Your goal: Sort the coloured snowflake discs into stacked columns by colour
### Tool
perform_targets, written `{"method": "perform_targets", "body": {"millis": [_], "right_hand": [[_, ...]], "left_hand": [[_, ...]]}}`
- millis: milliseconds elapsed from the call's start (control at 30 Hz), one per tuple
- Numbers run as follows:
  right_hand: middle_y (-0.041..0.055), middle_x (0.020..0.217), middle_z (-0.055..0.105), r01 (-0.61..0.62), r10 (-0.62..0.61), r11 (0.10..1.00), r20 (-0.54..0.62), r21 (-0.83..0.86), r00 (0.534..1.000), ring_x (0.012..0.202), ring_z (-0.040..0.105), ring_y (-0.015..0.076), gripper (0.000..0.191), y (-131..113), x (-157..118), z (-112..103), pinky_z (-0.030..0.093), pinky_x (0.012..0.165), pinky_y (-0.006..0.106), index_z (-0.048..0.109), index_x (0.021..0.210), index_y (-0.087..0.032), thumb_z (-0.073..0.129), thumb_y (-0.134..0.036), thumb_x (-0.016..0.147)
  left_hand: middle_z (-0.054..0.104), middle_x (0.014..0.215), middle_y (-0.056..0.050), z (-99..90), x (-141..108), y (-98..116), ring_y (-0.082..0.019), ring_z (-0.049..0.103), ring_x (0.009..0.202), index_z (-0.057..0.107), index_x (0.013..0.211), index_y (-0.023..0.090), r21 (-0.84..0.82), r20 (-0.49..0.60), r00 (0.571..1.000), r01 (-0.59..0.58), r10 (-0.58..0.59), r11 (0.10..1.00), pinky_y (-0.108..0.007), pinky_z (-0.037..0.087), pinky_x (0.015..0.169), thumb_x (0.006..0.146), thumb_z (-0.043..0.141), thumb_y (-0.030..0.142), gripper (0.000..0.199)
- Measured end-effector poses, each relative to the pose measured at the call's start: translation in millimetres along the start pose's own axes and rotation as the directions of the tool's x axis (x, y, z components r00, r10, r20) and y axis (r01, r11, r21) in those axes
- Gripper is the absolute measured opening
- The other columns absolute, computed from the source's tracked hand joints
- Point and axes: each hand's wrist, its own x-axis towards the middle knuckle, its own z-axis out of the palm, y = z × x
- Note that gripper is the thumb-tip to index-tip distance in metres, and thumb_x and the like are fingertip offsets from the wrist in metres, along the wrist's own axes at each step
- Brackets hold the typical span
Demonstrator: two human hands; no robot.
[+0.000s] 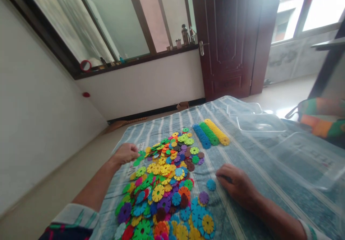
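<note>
Left hand (pixel 126 153), centre-left, fingers curled in beside green notched plastic discs (pixel 139 158), hold unclear; right hand (pixel 235 183), lower right, half-open, seemingly empty, perhaps resting for support.

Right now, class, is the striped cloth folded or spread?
Spread: the striped cloth lies under the disc heap and extends well beyond it.

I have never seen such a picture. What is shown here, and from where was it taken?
No machine here: a person works bare-handed, seen by a camera worn on the head. On the striped cloth lies a pile of colourful notched discs. At its far end, to the right, lie a blue row, a green row and a yellow row, then clear plastic containers. The left hand is at green discs on the pile's edge; whether it grips one is unclear. The right hand is beside a blue disc, nothing visible in it.
</note>
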Motion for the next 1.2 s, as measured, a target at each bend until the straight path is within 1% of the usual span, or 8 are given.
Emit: {"method": "perform_targets", "body": {"millis": [67, 133, 233, 300, 467, 600, 933, 1200], "right_hand": [[0.0028, 0.077, 0.062, -0.004, 0.004, 1.0, 0.0, -0.008, 1.0, 0.075, 0.057, 0.0155, 0.018, 0, 1, 0, 0.041, 0.071, 0.027, 0.063, 0.075, -0.019, 0.048, -0.018, 0.084], [0.0028, 0.077, 0.062, -0.006, 0.006, 1.0, 0.002, -0.013, 1.0, 0.076, 0.057, 0.0154, 0.018, 0, 1, 0, 0.041, 0.071, 0.027, 0.063, 0.075, -0.019, 0.048, -0.017, 0.084], [0.0025, 0.076, 0.061, -0.01, 0.01, 1.0, 0.001, -0.007, 1.0, 0.075, 0.056, 0.0152, 0.017, 0, 1, 0, 0.04, 0.07, 0.026, 0.063, 0.074, -0.019, 0.049, -0.017, 0.084], [0.0023, 0.075, 0.06, -0.013, 0.013, 1.0, -0.002, 0.001, 1.0, 0.074, 0.056, 0.0149, 0.017, 0, 2, 0, 0.04, 0.069, 0.026, 0.063, 0.073, -0.018, 0.05, -0.016, 0.083], [0.0016, 0.075, 0.06, 0.004, -0.004, 1.0, -0.011, 0.014, 1.0, 0.074, 0.055, 0.0143, 0.015, 1, 3, 0, 0.039, 0.068, 0.025, 0.062, 0.073, -0.018, 0.051, -0.012, 0.081], [0.0013, 0.074, 0.059, 0.015, -0.015, 1.0, -0.016, 0.009, 1.0, 0.073, 0.055, 0.0142, 0.015, 1, 4, 0, 0.038, 0.068, 0.025, 0.063, 0.073, -0.018, 0.052, -0.011, 0.08], [0.0016, 0.075, 0.06, 0.042, -0.042, 0.999, -0.046, 0.002, 0.998, 0.073, 0.055, 0.0138, 0.015, 0, 4, 0, 0.039, 0.068, 0.024, 0.064, 0.075, -0.018, 0.052, -0.011, 0.08], [0.0013, 0.075, 0.061, 0.027, -0.027, 1.0, -0.033, 0.001, 0.999, 0.074, 0.055, 0.014, 0.015, 2, 4, 1, 0.039, 0.068, 0.025, 0.064, 0.074, -0.019, 0.052, -0.012, 0.081]], "left_hand": [[0.053, 0.051, 0.005, 14.6, -4, 31, -0.01, 0.047, 0.051, 0.055, 0.062, 0.017, -0.048, 0.016, 0.98, -0.197, 0.198, 0.979, -0.02, 0.036, 0.049, 0.056, 0.062, 0.026, 0.012], [0.056, 0.056, 0.004, 37.9, -12, 68, -0.011, 0.049, 0.055, 0.058, 0.064, 0.017, -0.092, 0.03, 0.919, -0.389, 0.393, 0.917, -0.021, 0.039, 0.052, 0.06, 0.061, 0.029, 0.013], [0.057, 0.059, 0.003, 81.4, -25, 123, -0.011, 0.051, 0.059, 0.061, 0.065, 0.016, -0.099, 0.029, 0.813, -0.576, 0.581, 0.811, -0.022, 0.041, 0.057, 0.064, 0.06, 0.025, 0.009], [0.057, 0.06, 0.003, 110.0, -30, 155, -0.011, 0.052, 0.06, 0.063, 0.064, 0.015, -0.037, 0.017, 0.744, -0.667, 0.668, 0.744, -0.021, 0.041, 0.058, 0.065, 0.058, 0.018, 0.006], [0.062, 0.065, 0.002, 161.4, -31, 206, -0.012, 0.056, 0.063, 0.069, 0.07, 0.015, 0.012, 0.018, 0.726, -0.688, 0.688, 0.726, -0.022, 0.041, 0.062, 0.067, 0.057, 0.012, 0.012], [0.066, 0.068, -0.001, 178.4, -25, 221, -0.014, 0.059, 0.067, 0.071, 0.074, 0.015, 0.084, 0.024, 0.747, -0.663, 0.664, 0.744, -0.024, 0.042, 0.064, 0.067, 0.057, 0.009, 0.016], [0.07, 0.081, -0.004, 188.2, -24, 229, -0.017, 0.063, 0.08, 0.071, 0.08, 0.017, 0.24, 0.037, 0.776, -0.618, 0.629, 0.748, -0.026, 0.045, 0.07, 0.07, 0.056, 0.011, 0.019], [0.066, 0.096, -0.006, 193.8, -27, 218, -0.019, 0.062, 0.089, 0.068, 0.092, 0.019, 0.323, 0.016, 0.726, -0.654, 0.687, 0.684, -0.027, 0.047, 0.076, 0.076, 0.057, 0.023, 0.019]]}}
